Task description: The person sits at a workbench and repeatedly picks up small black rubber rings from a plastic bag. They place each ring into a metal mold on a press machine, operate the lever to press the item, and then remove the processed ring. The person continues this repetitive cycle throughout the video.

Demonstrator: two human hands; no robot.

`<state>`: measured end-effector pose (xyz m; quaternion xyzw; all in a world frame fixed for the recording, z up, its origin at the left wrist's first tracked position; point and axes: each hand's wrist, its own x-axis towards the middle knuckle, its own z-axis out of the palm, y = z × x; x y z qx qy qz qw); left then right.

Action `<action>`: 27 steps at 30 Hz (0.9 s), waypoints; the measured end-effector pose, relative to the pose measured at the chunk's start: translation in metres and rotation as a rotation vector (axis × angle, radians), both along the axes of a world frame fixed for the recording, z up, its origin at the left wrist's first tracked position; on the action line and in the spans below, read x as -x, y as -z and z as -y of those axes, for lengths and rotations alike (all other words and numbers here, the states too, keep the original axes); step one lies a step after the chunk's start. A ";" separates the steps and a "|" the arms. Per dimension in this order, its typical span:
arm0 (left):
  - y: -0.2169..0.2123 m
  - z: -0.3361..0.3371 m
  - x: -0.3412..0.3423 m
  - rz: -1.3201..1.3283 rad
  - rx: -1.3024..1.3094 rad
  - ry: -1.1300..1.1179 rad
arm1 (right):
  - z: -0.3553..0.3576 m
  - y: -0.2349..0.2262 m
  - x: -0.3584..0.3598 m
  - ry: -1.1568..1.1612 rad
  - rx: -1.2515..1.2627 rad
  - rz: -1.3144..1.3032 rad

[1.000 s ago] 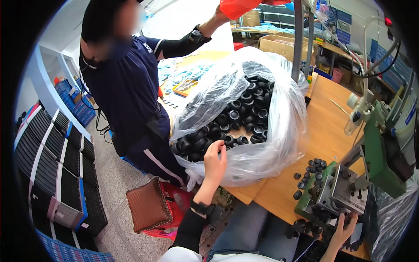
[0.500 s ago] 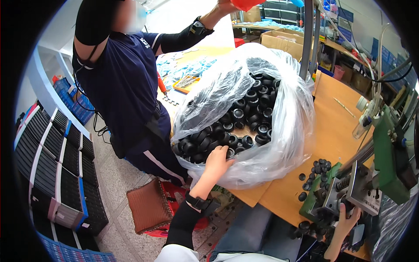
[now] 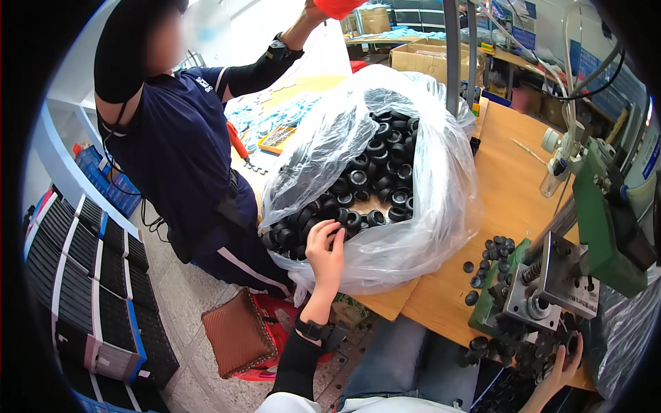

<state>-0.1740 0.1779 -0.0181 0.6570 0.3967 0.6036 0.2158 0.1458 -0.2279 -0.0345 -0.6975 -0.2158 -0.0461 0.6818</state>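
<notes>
A large clear plastic bag (image 3: pixel 427 206) full of black ring-shaped parts (image 3: pixel 375 172) lies open on the wooden table (image 3: pixel 509 179). My left hand (image 3: pixel 325 258) reaches over the bag's near rim, fingers curled among the black rings at its mouth. My right hand (image 3: pixel 561 365) is low at the right edge, cupped with fingers apart under the table edge. It sits beside loose black rings (image 3: pixel 492 255) and the base of a green metal press (image 3: pixel 544 282). Its palm is partly hidden.
A person in dark blue (image 3: pixel 186 151) stands left of the bag with one arm raised, holding something red (image 3: pixel 337 7). Black stacked trays (image 3: pixel 89 275) stand at the left, and a brown cushion on a red stool (image 3: pixel 237 337) is below. Cardboard boxes (image 3: pixel 427 55) are behind.
My left hand has slid up the bag's side from the plastic to the rim and curled into the rings. The view has shifted slightly; the standing person leaned further over.
</notes>
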 end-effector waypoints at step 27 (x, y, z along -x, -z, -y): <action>-0.006 0.191 -0.236 -0.190 -0.155 0.946 | 0.229 0.228 0.043 0.544 0.861 -0.302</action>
